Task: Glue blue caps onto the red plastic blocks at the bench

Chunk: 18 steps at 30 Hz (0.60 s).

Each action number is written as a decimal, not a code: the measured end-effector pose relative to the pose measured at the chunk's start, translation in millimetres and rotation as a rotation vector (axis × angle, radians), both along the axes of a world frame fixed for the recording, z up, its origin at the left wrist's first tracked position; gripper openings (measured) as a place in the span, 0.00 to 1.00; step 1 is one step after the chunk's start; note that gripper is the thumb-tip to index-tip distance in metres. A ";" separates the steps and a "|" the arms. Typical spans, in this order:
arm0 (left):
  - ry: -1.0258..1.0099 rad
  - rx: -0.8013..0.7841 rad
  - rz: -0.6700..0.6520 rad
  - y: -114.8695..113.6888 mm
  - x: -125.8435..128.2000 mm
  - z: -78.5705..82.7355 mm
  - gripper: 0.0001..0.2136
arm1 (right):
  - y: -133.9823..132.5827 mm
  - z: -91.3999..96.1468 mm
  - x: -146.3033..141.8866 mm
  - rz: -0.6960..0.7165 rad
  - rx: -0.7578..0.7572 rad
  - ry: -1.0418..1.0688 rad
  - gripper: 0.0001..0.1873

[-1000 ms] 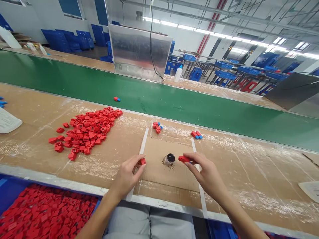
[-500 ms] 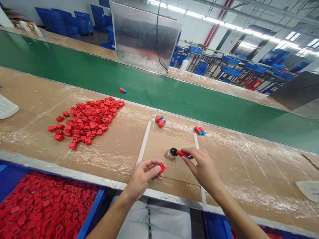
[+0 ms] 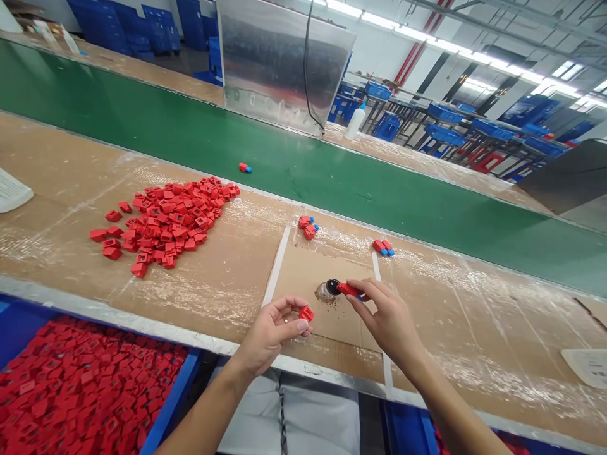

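My left hand [image 3: 271,330] pinches a small red plastic block [image 3: 306,313] with a hollow in its face, just above the front of the cardboard sheet. My right hand [image 3: 383,311] is closed on a red piece with a blue part [image 3: 348,289]. Its tip meets the black round top [image 3: 332,287] of a small clear jar [image 3: 325,291], which stands on the cardboard [image 3: 303,272] with brown specks scattered about it. Whether the tip is joined to the black top, I cannot tell.
A heap of red blocks [image 3: 175,218] lies to the left. Beyond the bench runs a green belt [image 3: 190,129] carrying one red-and-blue piece [image 3: 245,167]. Red-and-blue pairs lie at the back [image 3: 308,226] and right [image 3: 383,247]. A blue bin [image 3: 177,385] of red blocks is at lower left.
The left hand has turned its red block slightly, so the hollow faces up more. My right hand stays at the jar. The whole view has shifted a little.
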<state>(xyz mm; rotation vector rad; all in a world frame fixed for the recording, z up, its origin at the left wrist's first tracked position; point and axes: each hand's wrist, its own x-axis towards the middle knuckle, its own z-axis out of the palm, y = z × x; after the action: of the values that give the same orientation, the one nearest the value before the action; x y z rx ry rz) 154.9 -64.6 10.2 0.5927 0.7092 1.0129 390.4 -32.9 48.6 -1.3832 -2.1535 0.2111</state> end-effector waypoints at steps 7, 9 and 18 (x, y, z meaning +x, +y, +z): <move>-0.016 0.003 0.011 -0.1 0.1 3.0 0.16 | -1.3 -2.1 -1.7 -0.006 -0.020 -0.008 0.12; -0.012 0.006 0.010 -0.6 0.2 2.8 0.16 | -2.0 -0.8 -2.4 -0.007 -0.025 -0.006 0.12; 0.002 0.004 0.003 -1.8 0.2 -0.4 0.16 | -2.2 16.7 -5.6 -0.008 0.005 0.053 0.10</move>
<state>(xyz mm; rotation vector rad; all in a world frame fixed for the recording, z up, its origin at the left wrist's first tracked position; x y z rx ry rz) 155.1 -66.4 9.9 0.5963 0.7102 1.0172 384.8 -35.1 65.2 -1.3683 -2.1032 0.2363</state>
